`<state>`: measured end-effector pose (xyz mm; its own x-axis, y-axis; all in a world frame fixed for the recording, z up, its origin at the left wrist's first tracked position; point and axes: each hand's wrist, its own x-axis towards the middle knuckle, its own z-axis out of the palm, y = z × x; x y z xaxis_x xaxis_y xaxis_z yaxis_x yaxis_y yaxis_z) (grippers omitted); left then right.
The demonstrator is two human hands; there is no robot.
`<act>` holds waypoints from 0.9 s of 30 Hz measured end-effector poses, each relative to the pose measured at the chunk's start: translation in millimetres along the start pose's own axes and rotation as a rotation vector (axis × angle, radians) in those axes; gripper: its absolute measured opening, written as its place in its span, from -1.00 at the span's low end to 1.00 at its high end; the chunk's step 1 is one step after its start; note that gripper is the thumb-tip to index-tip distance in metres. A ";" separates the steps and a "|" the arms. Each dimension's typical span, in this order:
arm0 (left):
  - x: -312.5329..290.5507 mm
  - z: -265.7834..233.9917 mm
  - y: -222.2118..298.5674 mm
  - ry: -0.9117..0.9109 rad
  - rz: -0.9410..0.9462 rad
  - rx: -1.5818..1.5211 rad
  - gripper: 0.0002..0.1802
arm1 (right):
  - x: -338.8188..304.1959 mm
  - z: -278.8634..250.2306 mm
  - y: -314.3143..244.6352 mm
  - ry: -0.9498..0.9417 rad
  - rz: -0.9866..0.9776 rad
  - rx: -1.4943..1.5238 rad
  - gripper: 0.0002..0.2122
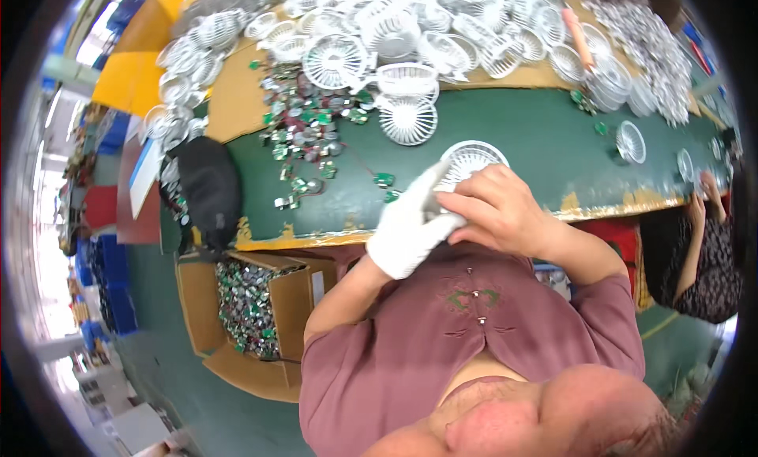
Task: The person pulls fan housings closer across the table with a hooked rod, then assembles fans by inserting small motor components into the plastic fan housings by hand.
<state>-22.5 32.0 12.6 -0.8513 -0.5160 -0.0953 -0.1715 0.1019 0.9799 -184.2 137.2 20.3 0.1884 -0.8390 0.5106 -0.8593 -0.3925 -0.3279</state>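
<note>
Both hands meet over the near edge of the table, in front of my chest. My left hand (410, 224), in a white knitted glove, is closed on the side of a round white slotted plastic cup (475, 155). My bare right hand (499, 208) comes in from the other side, fingers bent and pinched together by the gloved fingers at the cup's near side. Whatever sits between those fingertips is hidden. Small green circuit boards (384, 180) with thin wires lie just left of the cup. Another slotted cup (408, 121) rests beyond it.
A heap of white slotted cups (395, 34) covers the table's far side. Circuit boards (304, 133) pile up at left, near a black bag (207, 184). A cardboard box (296, 307) of boards stands below. A screwdriver-like tool (578, 38) lies far right. Another person's hands (703, 200) work at right.
</note>
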 end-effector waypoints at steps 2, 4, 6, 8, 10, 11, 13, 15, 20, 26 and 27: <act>1.8 3.7 -8.9 -0.032 -0.075 -0.189 -0.26 | 0.5 2.5 -0.4 0.002 0.021 0.004 -0.57; -0.2 5.7 -4.4 0.029 0.033 0.029 -0.20 | 1.6 -0.7 4.1 -0.022 0.027 -0.028 -0.68; 2.0 1.1 1.7 0.111 0.306 0.600 -0.12 | 4.8 -3.7 9.0 -0.001 0.030 -0.112 -0.73; 9.3 -3.7 0.0 0.129 0.332 0.818 -0.09 | 8.6 -8.0 14.2 -0.050 0.025 -0.254 -0.75; 15.9 -9.2 -8.5 0.124 0.322 0.906 -0.13 | 8.7 -6.6 18.4 -0.059 0.027 -0.318 -0.79; 19.7 -12.4 -13.4 0.098 0.388 0.882 -0.15 | 9.6 -7.6 20.4 -0.098 0.032 -0.336 -0.81; 25.8 -16.9 -19.8 0.047 0.448 0.821 -0.22 | 12.6 -9.2 21.6 -0.155 0.040 -0.349 -0.82; 28.5 -18.6 -22.9 0.002 0.383 0.783 -0.23 | 13.7 -9.0 22.0 -0.167 0.038 -0.361 -0.82; 27.4 -15.1 -18.3 -0.054 0.195 0.783 -0.31 | 16.0 -10.5 20.6 -0.180 0.025 -0.392 -0.82; 18.4 -9.7 -23.3 0.058 0.395 0.802 -0.61 | 10.1 -11.4 26.5 -0.259 0.127 -0.362 -0.82; 18.8 -7.1 -23.9 0.033 0.392 0.836 -0.64 | 9.7 -13.2 28.1 -0.286 0.119 -0.353 -0.81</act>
<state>-30.9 13.8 -11.3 -0.9119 -0.3372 0.2340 -0.1869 0.8487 0.4947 -212.9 123.0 26.5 0.1598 -0.9599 0.2305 -0.9827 -0.1768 -0.0549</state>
